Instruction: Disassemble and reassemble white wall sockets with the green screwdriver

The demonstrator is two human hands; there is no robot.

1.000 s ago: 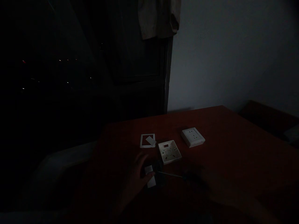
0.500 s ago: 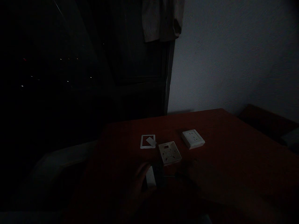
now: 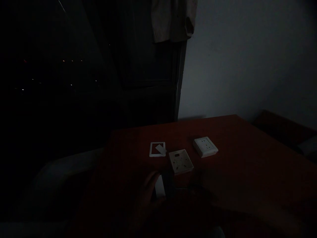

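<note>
Low in the view, my left hand (image 3: 148,195) is closed around a socket or switch insert (image 3: 160,186), with fingers and thumb at its ends. A white strip shows on the insert's near side, and its other part is dark. To the right, my right hand (image 3: 204,186) is barely visible in the dark, closed on what looks like a screwdriver. Its thin shaft (image 3: 182,188) points left toward the insert; whether the tip touches cannot be made out. Just beyond both hands lies an open white mounting box (image 3: 181,162).
On the reddish table (image 3: 138,138) lie a white square frame (image 3: 150,150) with a small white plate (image 3: 160,149) across it, and a boxed wall socket (image 3: 205,146) farther right. A pale wall (image 3: 235,66) and a dark window (image 3: 74,72) stand behind.
The screwdriver shaft has shifted slightly right and down, and the right hand looks dimmer. My left hand keeps its hold on the insert. The table things lie as before.
</note>
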